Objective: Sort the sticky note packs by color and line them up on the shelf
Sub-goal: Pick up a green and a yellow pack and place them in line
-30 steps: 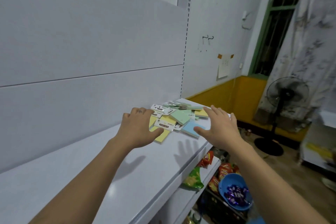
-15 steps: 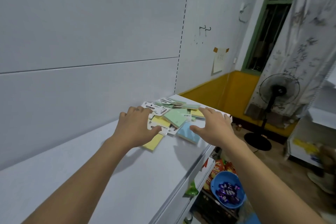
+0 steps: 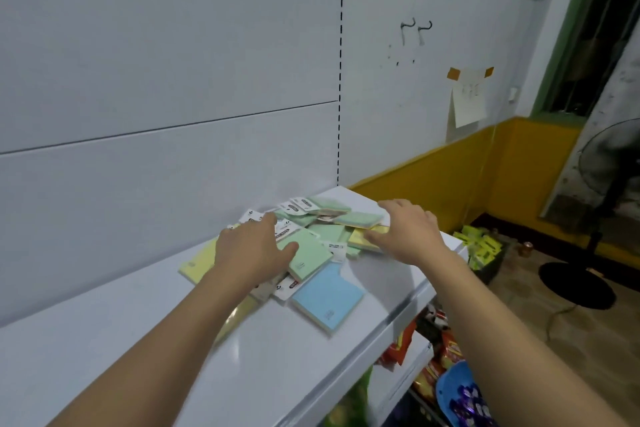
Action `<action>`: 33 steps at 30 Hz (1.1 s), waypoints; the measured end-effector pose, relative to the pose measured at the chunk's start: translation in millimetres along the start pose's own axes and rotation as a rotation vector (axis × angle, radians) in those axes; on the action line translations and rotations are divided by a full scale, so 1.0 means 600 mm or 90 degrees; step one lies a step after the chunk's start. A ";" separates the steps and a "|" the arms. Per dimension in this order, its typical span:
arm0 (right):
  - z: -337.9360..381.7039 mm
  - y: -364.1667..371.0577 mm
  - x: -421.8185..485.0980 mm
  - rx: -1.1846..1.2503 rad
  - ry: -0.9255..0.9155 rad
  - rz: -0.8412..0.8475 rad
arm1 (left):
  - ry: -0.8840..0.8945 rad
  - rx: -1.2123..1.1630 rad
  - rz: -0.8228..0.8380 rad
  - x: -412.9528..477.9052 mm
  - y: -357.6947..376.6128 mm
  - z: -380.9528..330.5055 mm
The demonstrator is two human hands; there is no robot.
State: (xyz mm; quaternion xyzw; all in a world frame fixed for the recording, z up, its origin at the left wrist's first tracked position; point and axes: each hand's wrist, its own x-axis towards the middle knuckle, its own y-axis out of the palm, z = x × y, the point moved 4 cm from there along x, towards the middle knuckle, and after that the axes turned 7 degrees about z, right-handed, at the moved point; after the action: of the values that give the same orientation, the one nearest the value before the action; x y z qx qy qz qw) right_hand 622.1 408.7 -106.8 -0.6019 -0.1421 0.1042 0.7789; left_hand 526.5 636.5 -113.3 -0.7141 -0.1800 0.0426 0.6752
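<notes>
Hand [image 3: 249,250] (left) on green pack [image 3: 308,262]

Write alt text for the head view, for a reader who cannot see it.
On a white shelf, the left hand lies on a green pack and the right hand touches a yellow pack in a jumbled pile of sticky note packs; a blue pack lies nearest.

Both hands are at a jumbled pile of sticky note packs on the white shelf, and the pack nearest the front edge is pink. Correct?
No. The head view shows that pack is light blue, not pink; the rest stands.
</notes>
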 end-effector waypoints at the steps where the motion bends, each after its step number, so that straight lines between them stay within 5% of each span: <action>1: -0.008 -0.001 0.014 0.000 -0.006 0.006 | -0.021 0.002 0.005 0.003 0.005 -0.005; 16: -0.072 0.046 0.078 0.022 0.054 0.118 | -0.221 -0.093 -0.036 0.003 0.040 -0.035; 33: -0.089 0.107 0.045 0.273 0.096 -0.038 | -0.215 -0.421 -0.148 -0.022 0.084 -0.042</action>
State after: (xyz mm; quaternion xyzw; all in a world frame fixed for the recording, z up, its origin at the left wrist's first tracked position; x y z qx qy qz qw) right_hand 666.7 385.4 -179.0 -0.4244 -0.0761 0.0638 0.9000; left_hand 532.1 607.6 -162.9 -0.8511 -0.3724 0.0223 0.3694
